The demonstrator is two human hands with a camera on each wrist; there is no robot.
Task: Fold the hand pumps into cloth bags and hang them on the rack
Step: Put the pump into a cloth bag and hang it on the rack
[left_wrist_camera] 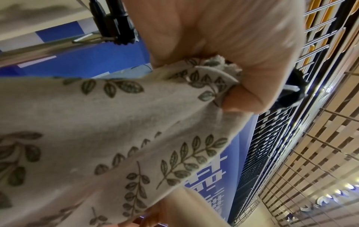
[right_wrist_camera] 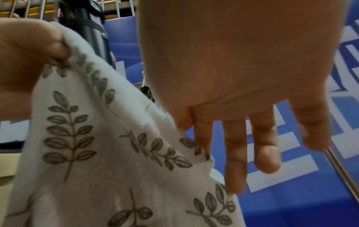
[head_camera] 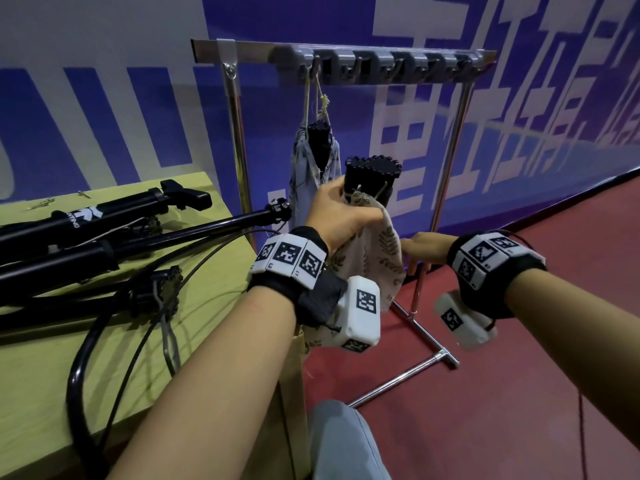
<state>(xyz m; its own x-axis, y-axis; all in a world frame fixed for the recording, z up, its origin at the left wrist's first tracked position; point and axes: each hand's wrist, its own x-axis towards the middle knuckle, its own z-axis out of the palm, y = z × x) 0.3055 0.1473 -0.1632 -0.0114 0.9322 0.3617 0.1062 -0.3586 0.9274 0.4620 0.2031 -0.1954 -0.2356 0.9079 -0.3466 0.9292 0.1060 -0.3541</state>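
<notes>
- While the left hand bunches the mouth of the leaf-print cloth bag, fingers curled tight round the gathered fabric, bag hangs below the fist; drawstring ends poke out just above the knuckles
- black hand pump sticks up out of the bag mouth, right above the left hand; ribbed end on top
- right hand just right of the bag, fingers straight and slightly spread, holding nothing; fingertips at the bag's side edge, contact hard to tell
- rack up and beyond both hands; row of hooks along the bar
- second cloth bag, pale, already hung by its cord on a left-end hook, just behind the left hand; black pump top shows at its mouth
- table left of the left forearm; more black pumps and hoses lie on it
- red floor under the right forearm
</notes>
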